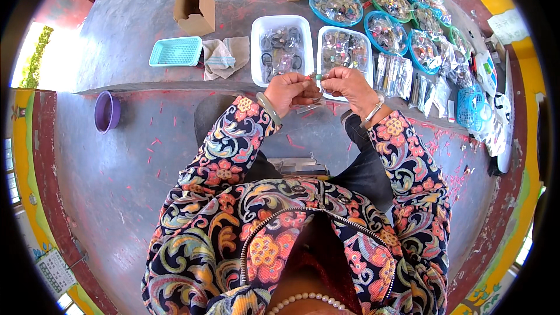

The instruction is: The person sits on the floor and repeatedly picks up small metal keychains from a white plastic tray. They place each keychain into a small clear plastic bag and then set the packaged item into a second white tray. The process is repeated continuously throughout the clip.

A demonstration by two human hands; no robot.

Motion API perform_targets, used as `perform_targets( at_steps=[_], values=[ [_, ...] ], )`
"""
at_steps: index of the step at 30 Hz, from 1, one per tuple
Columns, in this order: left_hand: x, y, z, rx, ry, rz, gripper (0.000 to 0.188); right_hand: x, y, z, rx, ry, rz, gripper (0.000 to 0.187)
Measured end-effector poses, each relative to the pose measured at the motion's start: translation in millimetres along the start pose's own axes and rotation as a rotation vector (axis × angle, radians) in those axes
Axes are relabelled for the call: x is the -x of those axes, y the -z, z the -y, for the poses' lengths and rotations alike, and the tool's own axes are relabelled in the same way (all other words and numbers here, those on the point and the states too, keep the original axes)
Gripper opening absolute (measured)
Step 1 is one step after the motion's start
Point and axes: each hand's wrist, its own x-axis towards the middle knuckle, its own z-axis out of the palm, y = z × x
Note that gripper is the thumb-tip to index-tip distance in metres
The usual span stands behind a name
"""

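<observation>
My left hand (286, 92) and my right hand (349, 87) are close together in front of me, fingers pinched. Between their fingertips is a small beaded piece (318, 76) with a green bead and a reddish bit at the left; its full shape is too small to make out. Just beyond my left hand stands a white tray (255, 52) of transparent packets, some with dark rings in them. A second white tray (370, 61), filled with small colourful packaged trinkets, lies beyond my right hand and is partly hidden by it.
Round blue and green baskets (312, 9) of packaged trinkets crowd the far right. Flat packets (392, 76) lie nearer. Leftward are a folded cloth (224, 58), a turquoise basket (153, 53) and an open cardboard box (198, 23). A purple basin (116, 114) stands on the lower floor.
</observation>
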Motion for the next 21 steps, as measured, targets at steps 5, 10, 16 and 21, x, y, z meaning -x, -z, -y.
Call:
perform_targets(
  at_steps=[5,10,16,21],
  values=[
    [0,0,-2,-0.009,-0.007,0.043,0.016,3,0,5,-0.042,-0.031,0.039,0.014],
    [2,1,-3,-0.001,-0.013,0.036,0.017,3,0,4,-0.087,-0.003,0.044,0.008],
    [5,-3,-6,-0.008,0.039,0.049,0.017,-1,-3,-4,0.026,0.058,-0.053,0.008],
    [-1,2,0,-0.033,0.053,0.005,0.016,-2,-3,-1,0.112,0.053,-0.023,0.012]
  ],
)
